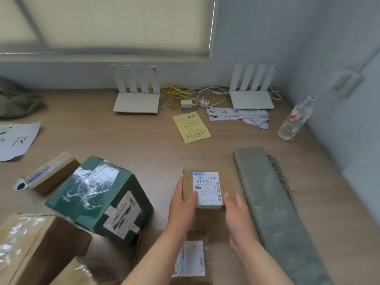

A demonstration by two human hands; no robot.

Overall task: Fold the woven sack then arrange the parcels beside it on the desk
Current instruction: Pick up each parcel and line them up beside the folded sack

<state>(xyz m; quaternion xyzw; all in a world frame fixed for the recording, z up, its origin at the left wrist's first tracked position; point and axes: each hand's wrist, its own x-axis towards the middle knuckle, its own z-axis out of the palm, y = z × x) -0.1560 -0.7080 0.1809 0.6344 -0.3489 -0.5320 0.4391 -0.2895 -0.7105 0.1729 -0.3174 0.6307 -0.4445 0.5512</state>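
The grey-green woven sack (269, 204) lies folded into a long narrow strip along the right side of the desk. Just left of it sits a small brown parcel (226, 179) with a white shipping label. My left hand (183, 200) grips its left edge and my right hand (235, 210) holds its right near corner. A dark green box (98, 198) lies tilted at centre left. A flat brown parcel (51, 173) sits behind it. A large taped cardboard box (35, 247) fills the near left corner. Another labelled parcel (192, 258) lies partly under my forearms.
Two white routers (136, 102) (251, 101) stand against the back wall with tangled cables and plugs (189, 97) between them. A yellow slip (191, 127), white papers (238, 115), a plastic water bottle (294, 120), a printed sheet (16, 140) and a dark bundle (16, 99) lie around.
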